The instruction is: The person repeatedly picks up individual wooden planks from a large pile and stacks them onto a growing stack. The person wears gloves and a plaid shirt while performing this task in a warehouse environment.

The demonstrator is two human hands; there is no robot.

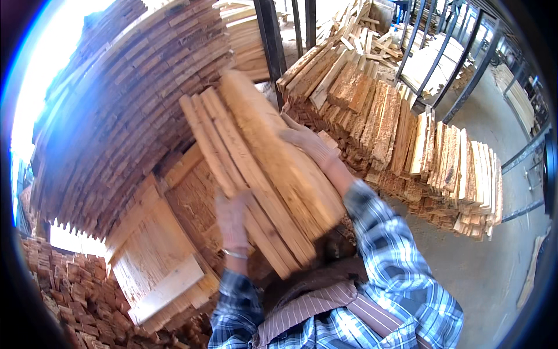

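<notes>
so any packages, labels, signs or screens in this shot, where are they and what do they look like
None in view: no package, label, sign or screen shows.
The left hand and right hand hold a bundle of bare wooden slats, with nothing stuck or printed on them.
The stacked boards to the right are plain pale wood too.

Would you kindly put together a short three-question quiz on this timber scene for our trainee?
1. True or false: the bundle of wooden slats is carried with one hand only.
2. Which hand rests on the bundle's upper face: A) left hand B) right hand?
3. Fill in: the slats in the stack on the right mostly stand on ____.

Key: 1 false, both hands grip it; 2 B; 3 edge.
</notes>
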